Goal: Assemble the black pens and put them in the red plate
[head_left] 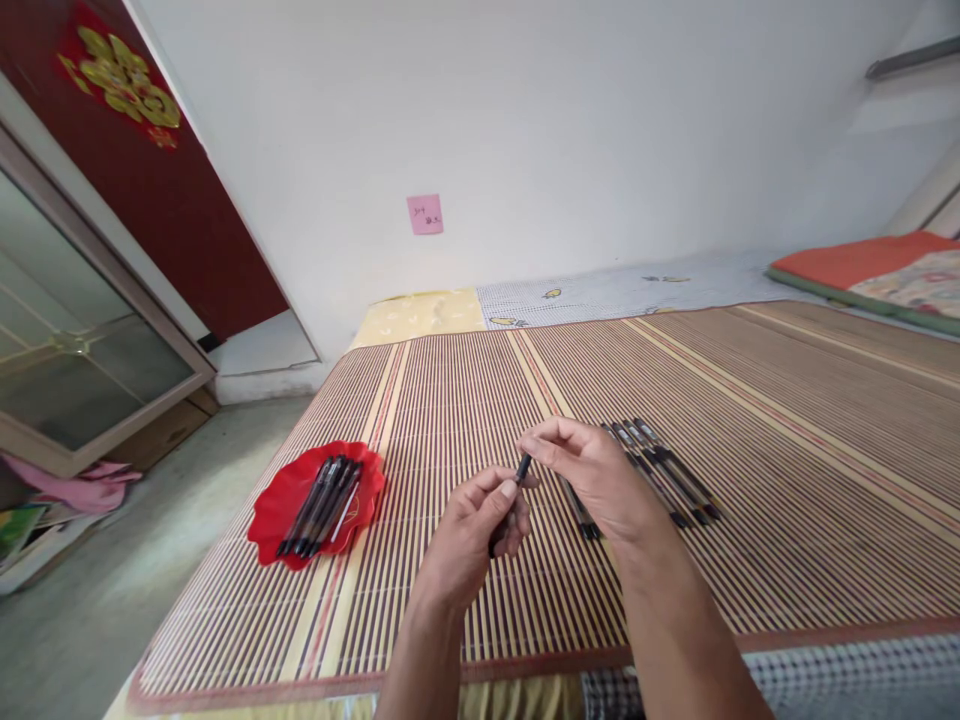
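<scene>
My left hand is closed around a black pen, whose dark end sticks up between thumb and forefinger. At that upper end my right hand pinches with thumb and forefinger; the fingers cover the very tip. Most of the pen's length is hidden in the left palm. Several dark pens lie side by side on the slatted mat to the right, and more pens lie partly hidden behind my right wrist. On the left, a red scalloped dish holds a bundle of black pens.
The striped bamboo mat covers a bed against a white wall. A pink note is stuck on the wall. Folded orange and patterned bedding lies at the far right. Left of the bed are a floor and a glass-fronted door.
</scene>
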